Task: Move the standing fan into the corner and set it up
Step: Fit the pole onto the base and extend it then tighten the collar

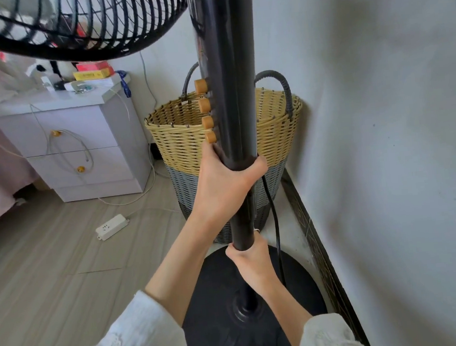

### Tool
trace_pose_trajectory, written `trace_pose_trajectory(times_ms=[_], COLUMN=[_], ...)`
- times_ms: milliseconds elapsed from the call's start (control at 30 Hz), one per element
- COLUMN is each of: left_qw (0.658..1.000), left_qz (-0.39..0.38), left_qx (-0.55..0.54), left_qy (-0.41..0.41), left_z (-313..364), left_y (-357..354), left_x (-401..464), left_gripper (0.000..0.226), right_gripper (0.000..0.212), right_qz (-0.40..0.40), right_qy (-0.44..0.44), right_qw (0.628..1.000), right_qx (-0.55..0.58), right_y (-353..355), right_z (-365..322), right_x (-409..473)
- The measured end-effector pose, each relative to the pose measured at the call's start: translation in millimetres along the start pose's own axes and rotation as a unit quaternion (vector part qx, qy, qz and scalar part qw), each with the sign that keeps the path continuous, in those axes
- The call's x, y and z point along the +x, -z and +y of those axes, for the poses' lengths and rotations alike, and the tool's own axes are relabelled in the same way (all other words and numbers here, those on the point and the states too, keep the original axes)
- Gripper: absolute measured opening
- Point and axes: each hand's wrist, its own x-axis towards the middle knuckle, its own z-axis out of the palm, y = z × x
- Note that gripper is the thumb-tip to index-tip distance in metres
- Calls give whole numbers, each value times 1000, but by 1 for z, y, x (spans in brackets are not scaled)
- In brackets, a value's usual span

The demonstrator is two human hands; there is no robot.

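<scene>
A black standing fan stands upright close to the wall, its thick pole (231, 95) rising through the middle of the view. The wire cage head (76, 28) fills the top left. Several tan buttons (205, 111) run down the pole's left side. The round black base (300, 285) rests on the floor by the skirting. My left hand (228, 184) is wrapped around the pole just below the buttons. Lower down, my right hand (249, 256) grips the bottom end of the thick pole section. The fan's black cord (273, 215) hangs down behind the pole.
A woven tan and grey basket (179, 138) with dark handles stands in the corner behind the fan. A white bedside cabinet (80, 136) with cables is at left. A white power strip (112, 227) lies on the wood floor. The grey wall (383, 131) is at right.
</scene>
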Motion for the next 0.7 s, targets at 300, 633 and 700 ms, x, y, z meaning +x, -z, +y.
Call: trace_pose_trajectory(times_ms=[300,633,700], left_qw=[998,979,980], left_qz=[-30,-195,-186], left_qx=[-41,-59,-60], left_qy=[-25,-24,-23], left_z=[39,9,4], left_y=[14,29,23], left_x=[22,16,9], left_gripper=[41,69,49], right_gripper=[22,35,35], right_qz=[4,-35,-14], right_qy=[-31,8,32], right_qw=[999,999,999], right_qx=[-16,13,40], right_y=[-5,1,-2], right_z=[0,-17,-31], right_x=[0,0,-1])
